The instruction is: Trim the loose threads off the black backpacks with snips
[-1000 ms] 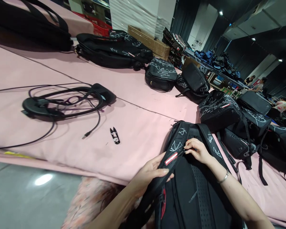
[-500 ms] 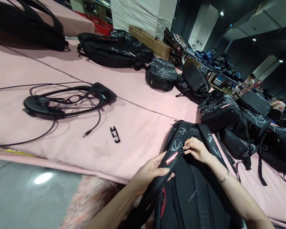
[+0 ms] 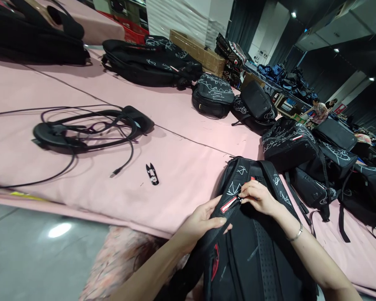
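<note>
A black backpack [image 3: 247, 255] lies at the table's front edge with its padded back and straps facing up. My left hand [image 3: 203, 217] is closed around one shoulder strap [image 3: 233, 189], thumb on top, beside a red and white label [image 3: 228, 205]. Just above the label, my right hand [image 3: 258, 197] pinches at the same strap. A small dark piece with a shiny glint shows at its fingertips, too small to name. Thread snips [image 3: 152, 174] lie on the pink tabletop [image 3: 181, 179], left of the backpack.
A black headset-like ring [image 3: 90, 129] with tangled cables lies on the left. More black backpacks with white line drawings [image 3: 213, 96] stand along the back and right. Behind them is a cardboard box [image 3: 197, 50]. Far right, a person [image 3: 318, 110] stands among other tables.
The labelled part of the strap has tilted slightly between my hands. Both hands keep nearly the same place and grip, and the whole view has shifted a little.
</note>
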Demonstrator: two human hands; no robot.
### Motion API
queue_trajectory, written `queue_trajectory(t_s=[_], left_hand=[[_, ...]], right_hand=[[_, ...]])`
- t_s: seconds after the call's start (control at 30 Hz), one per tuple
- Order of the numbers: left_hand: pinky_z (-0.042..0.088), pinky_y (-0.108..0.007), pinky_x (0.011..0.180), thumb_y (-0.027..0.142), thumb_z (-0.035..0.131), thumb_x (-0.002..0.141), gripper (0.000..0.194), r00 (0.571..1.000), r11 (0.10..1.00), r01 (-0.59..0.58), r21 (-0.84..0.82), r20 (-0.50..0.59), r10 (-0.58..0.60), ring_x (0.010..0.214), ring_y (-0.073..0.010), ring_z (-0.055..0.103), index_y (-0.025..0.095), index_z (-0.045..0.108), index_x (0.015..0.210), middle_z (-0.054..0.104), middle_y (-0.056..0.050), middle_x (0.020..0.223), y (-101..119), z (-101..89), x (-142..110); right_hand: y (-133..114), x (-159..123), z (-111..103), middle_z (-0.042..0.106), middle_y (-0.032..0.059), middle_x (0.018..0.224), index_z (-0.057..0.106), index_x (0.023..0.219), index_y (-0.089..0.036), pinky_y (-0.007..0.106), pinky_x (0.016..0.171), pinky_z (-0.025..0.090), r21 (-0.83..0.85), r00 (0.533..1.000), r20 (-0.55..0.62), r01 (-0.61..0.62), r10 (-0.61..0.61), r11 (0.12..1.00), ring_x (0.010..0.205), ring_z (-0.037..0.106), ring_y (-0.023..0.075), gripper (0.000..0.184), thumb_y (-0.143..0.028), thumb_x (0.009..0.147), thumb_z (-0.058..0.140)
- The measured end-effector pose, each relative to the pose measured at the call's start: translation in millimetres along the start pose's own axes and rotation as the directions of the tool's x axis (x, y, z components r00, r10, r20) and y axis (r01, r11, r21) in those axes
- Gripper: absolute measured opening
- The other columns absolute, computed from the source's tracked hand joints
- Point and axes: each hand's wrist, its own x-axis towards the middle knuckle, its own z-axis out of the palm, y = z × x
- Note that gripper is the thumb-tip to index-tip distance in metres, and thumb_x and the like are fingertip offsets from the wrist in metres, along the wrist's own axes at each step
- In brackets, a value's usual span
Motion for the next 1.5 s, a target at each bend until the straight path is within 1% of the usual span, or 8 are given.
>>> queue_trajectory(t_s=[0.23, 0.43, 0.63, 0.87, 1.2, 1.3, 1.4, 1.5], left_hand=[[0.044, -0.027, 0.061, 0.022, 0.066, 0.068, 0.063, 0.999, 0.999, -0.036, 0.01, -0.011, 0.036, 0.066, -0.0134, 0.056, 0.018, 0.042, 0.127, 0.055, -0.003, 0.083, 2.4, 4.4, 1.6], [0.045, -0.026, 0.061, 0.023, 0.067, 0.069, 0.06, 0.999, 0.999, -0.049, 0.017, 0.024, 0.048, 0.068, -0.0135, 0.056, 0.016, 0.043, 0.124, 0.055, -0.004, 0.085, 5.3, 5.5, 2.7], [0.046, -0.027, 0.063, 0.02, 0.065, 0.07, 0.061, 0.999, 0.998, -0.039, 0.038, 0.016, 0.039, 0.069, -0.0136, 0.056, 0.018, 0.041, 0.126, 0.054, -0.004, 0.088, 2.3, 7.1, 3.9], [0.044, -0.027, 0.061, 0.017, 0.062, 0.071, 0.054, 0.998, 0.996, -0.053, 0.066, 0.022, 0.051, 0.064, -0.0119, 0.055, 0.017, 0.044, 0.123, 0.054, -0.002, 0.082, 0.6, 7.6, 5.5], [0.047, -0.026, 0.065, 0.02, 0.066, 0.068, 0.055, 0.996, 0.993, 0.023, 0.116, -0.085, -0.013, 0.07, -0.0147, 0.058, 0.017, 0.046, 0.12, 0.058, -0.005, 0.089, 11.4, 25.0, 5.0], [0.047, -0.026, 0.069, 0.022, 0.067, 0.069, 0.053, 0.996, 0.993, 0.018, 0.121, -0.086, -0.008, 0.072, -0.0137, 0.058, 0.017, 0.047, 0.119, 0.058, -0.005, 0.092, 13.9, 27.9, 5.2], [0.047, -0.027, 0.075, 0.022, 0.066, 0.07, 0.057, 0.998, 0.995, 0.019, 0.096, -0.069, -0.012, 0.081, -0.0162, 0.059, 0.019, 0.043, 0.123, 0.058, -0.007, 0.102, 18.2, 32.2, 5.3], [0.046, -0.03, 0.083, 0.021, 0.066, 0.07, 0.065, 0.998, 0.998, 0.028, 0.056, -0.057, -0.025, 0.092, -0.0202, 0.058, 0.019, 0.038, 0.128, 0.056, -0.011, 0.112, 22.5, 40.4, 5.3]], right_hand=[[1.9, -2.9, 1.9, 0.059, 0.0074, 0.085, 0.057, 0.087, -0.017, 0.032, 0.079, 0.045, 0.038, 0.999, -0.038, -0.026, 0.027, 0.999, 0.084, 0.056, 0.0161, 0.015, -0.031, 0.084, 0.054], [4.3, -8.2, 0.7, 0.058, 0.0076, 0.086, 0.057, 0.089, -0.018, 0.034, 0.078, 0.045, 0.014, 0.993, -0.109, -0.05, 0.051, 0.999, 0.085, 0.055, 0.0171, 0.015, -0.031, 0.083, 0.056], [2.2, -3.9, -1.8, 0.058, 0.0067, 0.086, 0.058, 0.087, -0.017, 0.031, 0.078, 0.045, 0.037, 0.999, -0.049, 0.014, -0.012, 0.999, 0.085, 0.055, 0.0153, 0.011, -0.027, 0.082, 0.057], [-4.1, 0.0, -0.1, 0.058, 0.0072, 0.086, 0.058, 0.086, -0.016, 0.029, 0.075, 0.046, 0.031, 0.999, -0.028, 0.016, -0.016, 0.999, 0.083, 0.055, 0.0145, 0.011, -0.026, 0.084, 0.056], [-12.4, -1.9, -1.3, 0.057, 0.0072, 0.086, 0.057, 0.085, -0.016, 0.028, 0.073, 0.045, -0.024, 0.999, -0.038, 0.006, -0.007, 1.0, 0.082, 0.053, 0.0143, 0.011, -0.025, 0.086, 0.051], [-20.0, -5.3, 0.3, 0.058, 0.0063, 0.084, 0.056, 0.084, -0.016, 0.029, 0.074, 0.045, -0.049, 0.994, -0.103, -0.033, 0.028, 0.998, 0.08, 0.053, 0.0144, 0.01, -0.024, 0.087, 0.049], [-33.7, -15.9, 3.4, 0.058, 0.0063, 0.085, 0.055, 0.086, -0.016, 0.029, 0.075, 0.045, 0.005, 0.955, -0.263, -0.143, 0.139, 0.99, 0.082, 0.053, 0.0149, 0.009, -0.024, 0.085, 0.052], [-53.0, -33.3, 5.7, 0.056, 0.006, 0.087, 0.054, 0.092, -0.016, 0.027, 0.072, 0.045, 0.066, 0.849, -0.412, -0.334, 0.331, 0.94, 0.083, 0.053, 0.0146, 0.009, -0.019, 0.083, 0.053]])
